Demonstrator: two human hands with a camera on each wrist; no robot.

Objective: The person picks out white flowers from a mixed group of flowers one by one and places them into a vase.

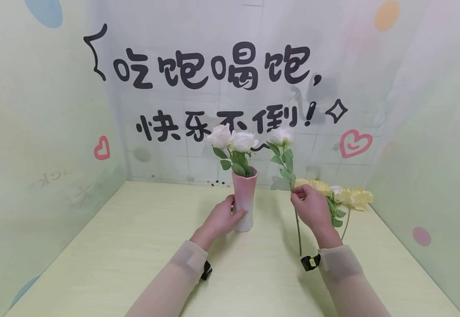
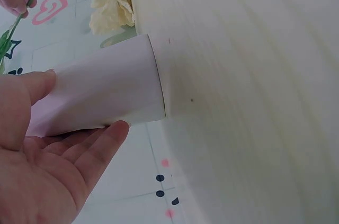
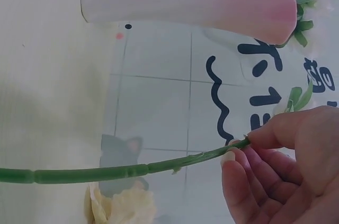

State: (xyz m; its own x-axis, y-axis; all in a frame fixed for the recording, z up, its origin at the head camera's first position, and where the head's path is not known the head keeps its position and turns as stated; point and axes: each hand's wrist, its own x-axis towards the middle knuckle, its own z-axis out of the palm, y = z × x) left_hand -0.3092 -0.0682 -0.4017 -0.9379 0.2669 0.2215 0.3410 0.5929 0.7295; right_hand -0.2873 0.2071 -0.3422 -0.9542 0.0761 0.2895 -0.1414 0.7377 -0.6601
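A vase (image 1: pixel 245 189), pink at the rim and fading to white below, stands upright on the table with two white roses (image 1: pixel 243 141) in it. My left hand (image 1: pixel 218 219) holds its lower half from the left, thumb in front and fingers curled behind. In the left wrist view the vase's white base (image 2: pixel 132 81) meets the tabletop. To the right of the vase, my right hand (image 1: pixel 314 210) pinches another white rose (image 1: pixel 281 136) by its green stem (image 3: pixel 106 174) between thumb and fingertips. That rose is upright, its bloom about level with the other two.
Yellow flowers (image 1: pixel 354 199) with a white bloom (image 1: pixel 336 189) among them lie behind and right of my right hand, near the back right corner. The pale wooden table (image 1: pixel 261 281) is bounded by printed walls at the back and both sides.
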